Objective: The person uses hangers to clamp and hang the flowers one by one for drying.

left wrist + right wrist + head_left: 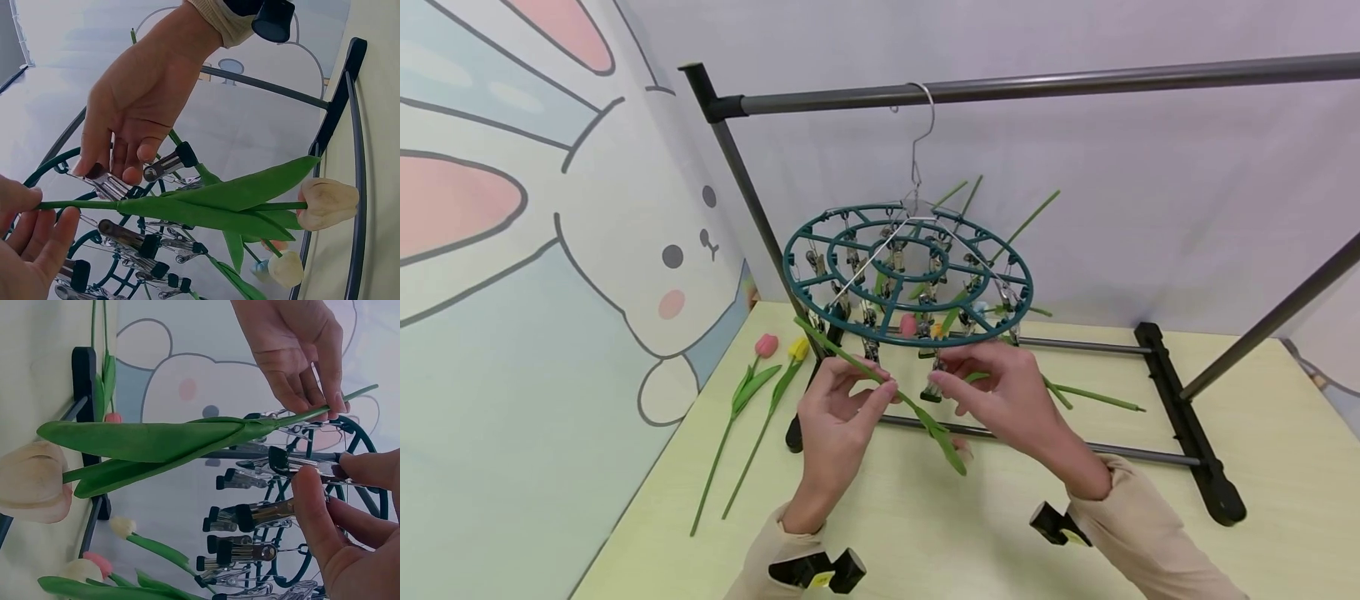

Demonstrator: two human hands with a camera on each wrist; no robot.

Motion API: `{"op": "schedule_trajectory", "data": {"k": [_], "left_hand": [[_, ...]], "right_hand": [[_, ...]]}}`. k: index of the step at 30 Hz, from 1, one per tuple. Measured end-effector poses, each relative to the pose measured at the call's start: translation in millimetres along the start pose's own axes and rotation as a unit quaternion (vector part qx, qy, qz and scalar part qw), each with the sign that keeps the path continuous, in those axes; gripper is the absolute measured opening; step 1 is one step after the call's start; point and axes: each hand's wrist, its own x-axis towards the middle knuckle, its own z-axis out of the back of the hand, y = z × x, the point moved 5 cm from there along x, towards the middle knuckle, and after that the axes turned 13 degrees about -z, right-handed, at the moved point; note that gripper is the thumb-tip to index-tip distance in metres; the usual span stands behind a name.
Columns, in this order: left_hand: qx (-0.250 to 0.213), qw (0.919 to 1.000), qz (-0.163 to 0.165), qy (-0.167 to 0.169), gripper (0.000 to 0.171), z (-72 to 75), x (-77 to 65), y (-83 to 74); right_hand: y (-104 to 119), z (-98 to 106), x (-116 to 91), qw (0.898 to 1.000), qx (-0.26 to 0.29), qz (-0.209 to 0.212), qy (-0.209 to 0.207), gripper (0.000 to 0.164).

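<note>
My left hand [842, 417] pinches the green stem of an artificial tulip [206, 209] between thumb and fingertips. The stem slants down to the right in the head view, and its cream-white bloom [34, 481] shows in both wrist views. My right hand [1003, 396] pinches a metal clip [300, 464] with black tips, hanging from the near rim of a round teal clip hanger [895, 333]. The tulip stem passes close beside that clip; whether they touch I cannot tell. Several other clips [247, 551] dangle around.
The hanger's hook [931, 117] hangs on a dark metal rail [1045, 86]. Several tulips, stems upward, hang beneath the hanger. A pink tulip [766, 346] and a yellow tulip [799, 348] lie on the table's left side. The rack's black foot [1187, 425] stands at right.
</note>
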Motion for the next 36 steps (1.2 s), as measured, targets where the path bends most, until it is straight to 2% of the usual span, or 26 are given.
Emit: {"op": "schedule_trajectory", "data": {"k": [7, 10, 16, 26, 36], "left_hand": [[0.009, 0.9999, 0.005, -0.007, 0.026, 0.0, -0.7, 0.6], [0.005, 0.9999, 0.004, -0.010, 0.026, 0.0, -0.3, 0.5], [-0.001, 0.9998, -0.003, -0.019, 0.026, 0.1, 0.9, -0.1], [-0.022, 0.9991, -0.013, -0.032, 0.024, -2.6, 1.6, 1.3], [-0.020, 0.9989, -0.014, -0.040, 0.024, -8.1, 1.3, -0.2]], "right_hand": [[-0.8, 0.0, -0.4, 0.999, 0.011, -0.012, 0.032, 0.025], [-0.2, 0.5, -1.1, 0.999, 0.006, -0.004, 0.037, 0.023], [2.5, 6.5, -4.2, 0.999, 0.004, 0.032, 0.025, 0.018], [11.9, 11.8, -7.8, 0.996, 0.050, 0.079, 0.004, 0.016], [10.3, 10.5, -6.9, 0.992, 0.097, 0.079, -0.010, 0.017]]}}
